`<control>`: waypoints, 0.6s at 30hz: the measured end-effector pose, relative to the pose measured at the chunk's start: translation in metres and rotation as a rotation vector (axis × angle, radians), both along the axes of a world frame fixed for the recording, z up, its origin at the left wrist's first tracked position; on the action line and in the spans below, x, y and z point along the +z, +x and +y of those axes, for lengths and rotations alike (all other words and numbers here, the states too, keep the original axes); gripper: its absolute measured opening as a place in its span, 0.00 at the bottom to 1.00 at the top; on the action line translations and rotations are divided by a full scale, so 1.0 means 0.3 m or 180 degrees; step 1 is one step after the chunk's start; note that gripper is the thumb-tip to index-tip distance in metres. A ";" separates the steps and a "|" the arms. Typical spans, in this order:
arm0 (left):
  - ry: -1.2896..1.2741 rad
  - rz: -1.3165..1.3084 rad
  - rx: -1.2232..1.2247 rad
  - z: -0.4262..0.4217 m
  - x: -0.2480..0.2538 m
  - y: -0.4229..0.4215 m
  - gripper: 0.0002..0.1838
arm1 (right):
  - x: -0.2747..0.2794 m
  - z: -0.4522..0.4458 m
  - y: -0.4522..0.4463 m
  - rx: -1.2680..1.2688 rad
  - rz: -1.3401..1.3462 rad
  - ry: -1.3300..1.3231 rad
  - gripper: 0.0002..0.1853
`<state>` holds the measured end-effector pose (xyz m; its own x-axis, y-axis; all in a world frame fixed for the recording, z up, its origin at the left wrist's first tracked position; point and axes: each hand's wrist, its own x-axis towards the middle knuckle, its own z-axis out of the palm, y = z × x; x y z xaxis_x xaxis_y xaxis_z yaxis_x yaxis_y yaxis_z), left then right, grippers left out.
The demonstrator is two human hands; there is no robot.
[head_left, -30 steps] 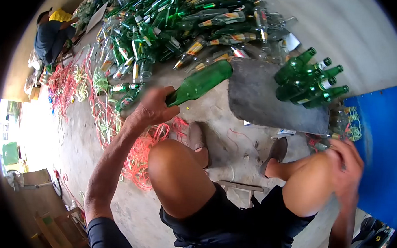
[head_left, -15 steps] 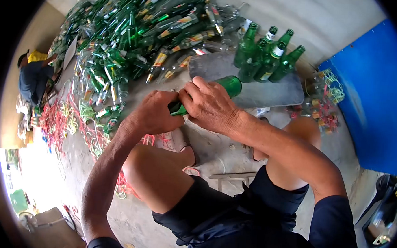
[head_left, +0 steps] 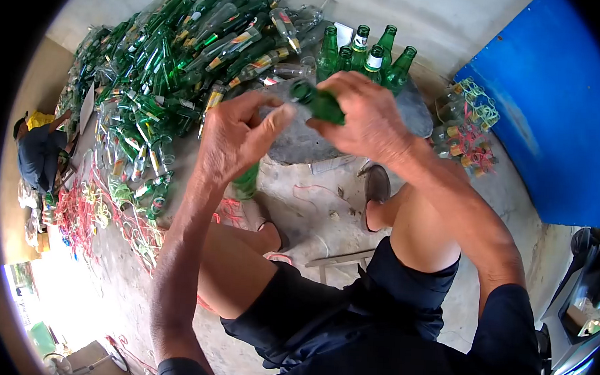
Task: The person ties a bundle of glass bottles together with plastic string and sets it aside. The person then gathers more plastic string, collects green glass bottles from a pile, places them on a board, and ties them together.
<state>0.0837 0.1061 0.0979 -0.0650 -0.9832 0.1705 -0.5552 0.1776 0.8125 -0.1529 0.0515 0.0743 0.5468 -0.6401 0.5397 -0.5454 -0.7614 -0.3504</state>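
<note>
My right hand (head_left: 368, 116) is closed around a green glass bottle (head_left: 326, 107), its mouth tipped left toward my other hand. My left hand (head_left: 242, 130) is curled, thumb and forefinger close to that mouth. Below its palm shows the lower end of another green bottle (head_left: 246, 182), which the hand seems to grip; the upper part is hidden. Just beyond my right hand, several green bottles (head_left: 373, 61) stand upright on a grey board (head_left: 295, 146), some with white neck labels.
A large heap of green and clear bottles (head_left: 178, 52) lies against the wall. Red and pale string (head_left: 75, 213) is strewn on the floor at left, near a crouching person (head_left: 39, 150). Tied bottles (head_left: 462, 142) stand by a blue panel (head_left: 542, 105).
My hands have moved apart and away from my body. The bottle in my right hand has turned, its mouth now showing at left. A green bottle end now shows below my left hand.
</note>
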 end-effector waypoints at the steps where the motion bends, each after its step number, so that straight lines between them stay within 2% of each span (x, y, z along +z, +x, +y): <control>1: -0.0092 0.0124 0.0028 -0.017 -0.011 -0.014 0.22 | 0.011 -0.001 -0.033 -0.0126 0.0007 0.0098 0.20; 2: -0.0188 0.0246 0.0051 -0.034 -0.019 -0.037 0.21 | 0.012 -0.012 -0.070 -0.0203 -0.0089 -0.0059 0.23; 6: -0.0358 0.0857 0.0142 -0.093 -0.040 -0.138 0.16 | 0.019 -0.068 -0.230 -0.0669 -0.0148 0.0642 0.28; 7: -0.0363 0.1006 0.0169 -0.109 -0.054 -0.159 0.16 | 0.005 -0.098 -0.265 -0.0816 -0.0011 0.0527 0.27; 10: -0.0397 0.1136 0.0309 -0.156 -0.095 -0.220 0.14 | -0.020 -0.124 -0.358 -0.0906 -0.0333 0.1017 0.29; 14: -0.0349 0.1259 0.0330 -0.194 -0.134 -0.273 0.12 | -0.124 -0.181 -0.459 -0.1246 -0.0139 0.1006 0.33; 18: -0.0428 0.1388 0.0299 -0.216 -0.153 -0.311 0.13 | -0.231 -0.214 -0.505 -0.1471 -0.0353 0.0898 0.30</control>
